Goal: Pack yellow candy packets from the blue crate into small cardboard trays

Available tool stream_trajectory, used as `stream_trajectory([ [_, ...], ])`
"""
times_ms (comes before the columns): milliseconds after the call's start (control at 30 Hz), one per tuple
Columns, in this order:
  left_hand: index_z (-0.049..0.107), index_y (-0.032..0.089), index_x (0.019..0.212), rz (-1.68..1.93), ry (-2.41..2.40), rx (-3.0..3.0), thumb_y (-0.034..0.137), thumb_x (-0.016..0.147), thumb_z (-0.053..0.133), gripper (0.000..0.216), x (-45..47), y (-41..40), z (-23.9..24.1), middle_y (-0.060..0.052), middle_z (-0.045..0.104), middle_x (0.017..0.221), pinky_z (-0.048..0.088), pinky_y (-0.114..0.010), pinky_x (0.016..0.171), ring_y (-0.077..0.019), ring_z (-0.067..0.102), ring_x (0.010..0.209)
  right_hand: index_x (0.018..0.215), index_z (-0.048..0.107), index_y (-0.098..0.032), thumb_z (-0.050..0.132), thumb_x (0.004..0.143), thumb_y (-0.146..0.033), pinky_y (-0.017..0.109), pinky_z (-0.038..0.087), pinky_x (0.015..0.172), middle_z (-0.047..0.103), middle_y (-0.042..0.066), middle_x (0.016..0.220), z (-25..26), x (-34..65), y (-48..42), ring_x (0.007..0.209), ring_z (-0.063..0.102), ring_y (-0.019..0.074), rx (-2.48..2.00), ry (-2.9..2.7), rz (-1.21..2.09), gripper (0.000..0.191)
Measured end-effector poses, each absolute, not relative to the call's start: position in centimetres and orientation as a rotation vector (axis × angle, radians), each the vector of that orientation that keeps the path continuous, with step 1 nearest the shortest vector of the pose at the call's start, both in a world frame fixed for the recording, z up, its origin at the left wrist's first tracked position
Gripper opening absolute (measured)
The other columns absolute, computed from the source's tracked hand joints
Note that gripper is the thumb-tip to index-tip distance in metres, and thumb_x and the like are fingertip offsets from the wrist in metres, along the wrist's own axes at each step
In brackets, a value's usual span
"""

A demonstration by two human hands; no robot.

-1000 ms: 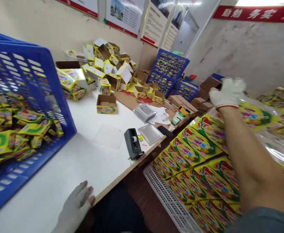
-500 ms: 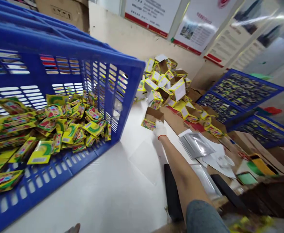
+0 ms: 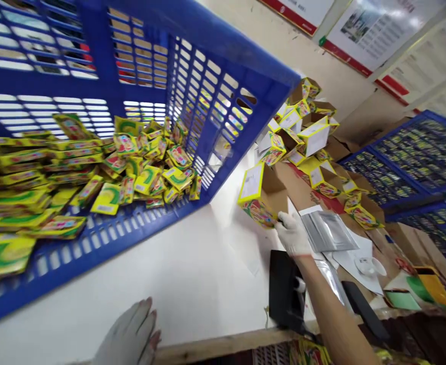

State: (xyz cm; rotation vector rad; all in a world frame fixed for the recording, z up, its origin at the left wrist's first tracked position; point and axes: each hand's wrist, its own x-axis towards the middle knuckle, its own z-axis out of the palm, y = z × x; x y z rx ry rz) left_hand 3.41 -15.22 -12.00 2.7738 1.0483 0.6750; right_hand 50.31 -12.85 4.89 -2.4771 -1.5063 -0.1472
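Observation:
My right hand (image 3: 292, 234), in a white glove, grips an open yellow cardboard box (image 3: 261, 196) by its lower corner and holds it tilted above the white table (image 3: 192, 284). My left hand (image 3: 129, 335), also gloved, lies flat with fingers stretched near the table's front edge. A big blue plastic crate (image 3: 139, 116) lies tipped on its side at the left, full of small yellow packets (image 3: 104, 175). The held box hangs just right of the crate's open mouth.
A heap of open yellow boxes (image 3: 308, 132) lies at the back against the wall. A black tape dispenser (image 3: 283, 291), silver foil bags (image 3: 327, 230), papers and a white tape roll (image 3: 367, 263) sit at the right. More blue crates (image 3: 409, 162) stand at the far right.
My right hand swung from the packed boxes on the right to the table, took hold of the open yellow box and lifted it toward me. The view turned left and down.

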Motion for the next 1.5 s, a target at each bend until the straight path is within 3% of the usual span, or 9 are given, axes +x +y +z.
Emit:
stream_trajectory([
  [100, 0.049, 0.026, 0.143, 0.595, 1.106, 2.524, 0.044, 0.091, 0.055, 0.055, 3.9, -16.1, -9.9, -0.009, 0.060, 0.138, 0.051, -0.041, 0.104, -0.0274, 0.059, 0.125, 0.082, 0.063, -0.021, 0.045, 0.090, -0.034, 0.037, 0.046, 0.079, 0.061, 0.007, 0.080, 5.9, 42.9, -17.8, 0.079, 0.054, 0.0227, -2.246, -1.754, 0.078, 0.023],
  [167, 0.024, 0.026, 0.156, 0.619, 1.085, 2.288, 0.043, 0.096, 0.048, 0.067, 4.2, -16.2, -9.1, -0.010, 0.042, 0.155, 0.046, -0.042, 0.111, -0.0267, 0.047, 0.138, 0.120, 0.061, -0.020, 0.044, 0.092, -0.035, 0.041, 0.044, 0.097, 0.064, 0.012, 0.117, 6.0, 37.3, -20.2, 0.108, 0.058, 0.0251, -1.979, -1.997, 0.373, 0.036],
  [267, 0.003, 0.023, 0.159, 0.657, 1.054, 1.984, 0.045, 0.096, 0.045, 0.079, 4.9, -16.0, -8.6, -0.011, 0.016, 0.165, 0.035, -0.045, 0.119, -0.0275, 0.027, 0.150, 0.145, 0.044, -0.017, 0.062, 0.080, -0.047, 0.058, 0.024, 0.115, 0.052, 0.017, 0.143, 4.4, 30.1, -22.2, 0.132, 0.045, 0.0343, -1.754, -2.407, 0.756, 0.074],
  [533, 0.023, 0.017, 0.156, 0.652, 1.107, 1.878, 0.044, 0.099, 0.038, 0.065, 5.9, -14.4, -7.9, -0.015, 0.026, 0.162, 0.028, -0.047, 0.122, -0.0264, 0.027, 0.150, 0.118, 0.066, -0.024, 0.049, 0.083, -0.018, 0.038, 0.049, 0.087, 0.072, 0.010, 0.111, 0.5, 24.4, -22.4, 0.103, 0.068, 0.0278, -2.040, -2.572, 1.179, 0.040],
  [700, 0.049, 0.013, 0.141, 0.814, 1.329, 2.069, 0.041, 0.095, 0.048, 0.054, 3.9, -4.7, -5.1, -0.016, 0.039, 0.155, 0.032, -0.049, 0.120, -0.0293, 0.034, 0.146, 0.119, 0.068, -0.026, 0.066, 0.076, -0.033, 0.037, 0.052, 0.090, 0.072, 0.008, 0.116, 1.2, 25.6, -23.3, 0.108, 0.067, 0.0292, -1.976, -2.339, 1.360, 0.044],
  [800, 0.058, 0.013, 0.130, 0.878, 1.456, 2.211, 0.033, 0.092, 0.051, 0.043, 2.3, -0.2, -4.2, -0.015, 0.051, 0.144, 0.037, -0.047, 0.117, -0.0268, 0.043, 0.139, 0.144, 0.048, -0.024, 0.066, 0.077, -0.030, 0.040, 0.050, 0.103, 0.059, 0.010, 0.140, 3.5, 28.0, -21.8, 0.127, 0.057, 0.0281, -1.769, -2.150, 1.021, 0.070],
  [1067, 0.061, 0.017, 0.127, 0.447, 1.247, 2.667, 0.013, 0.085, 0.054, 0.043, -0.2, -3.7, -8.8, -0.015, 0.055, 0.140, 0.032, -0.054, 0.116, -0.0276, 0.047, 0.133, 0.144, 0.044, -0.023, 0.059, 0.089, -0.024, 0.055, 0.038, 0.113, 0.052, 0.014, 0.143, 21.9, 24.6, -6.7, 0.139, 0.043, 0.0302, -0.911, -2.045, -0.573, 0.057],
  [1300, 0.050, 0.014, 0.140, 0.690, 1.426, 2.603, 0.013, 0.083, 0.051, 0.056, -1.7, 2.5, -5.0, -0.016, 0.043, 0.149, 0.033, -0.044, 0.116, -0.0263, 0.037, 0.140, 0.131, 0.054, -0.020, 0.057, 0.089, -0.036, 0.065, 0.031, 0.107, 0.057, 0.013, 0.127, 24.9, 19.2, -1.9, 0.128, 0.048, 0.0362, -1.114, -1.984, -0.661, 0.045],
  [1500, 0.037, 0.019, 0.150, 0.535, 1.733, 2.638, 0.009, 0.084, 0.049, 0.068, -2.3, 15.1, 1.6, -0.017, 0.021, 0.160, 0.013, -0.058, 0.116, -0.0363, 0.014, 0.148, 0.139, 0.045, -0.025, 0.049, 0.091, -0.033, 0.061, 0.034, 0.109, 0.056, 0.009, 0.129, 24.2, 19.8, -2.0, 0.125, 0.051, 0.0332, -0.993, -1.986, -0.755, 0.049],
])
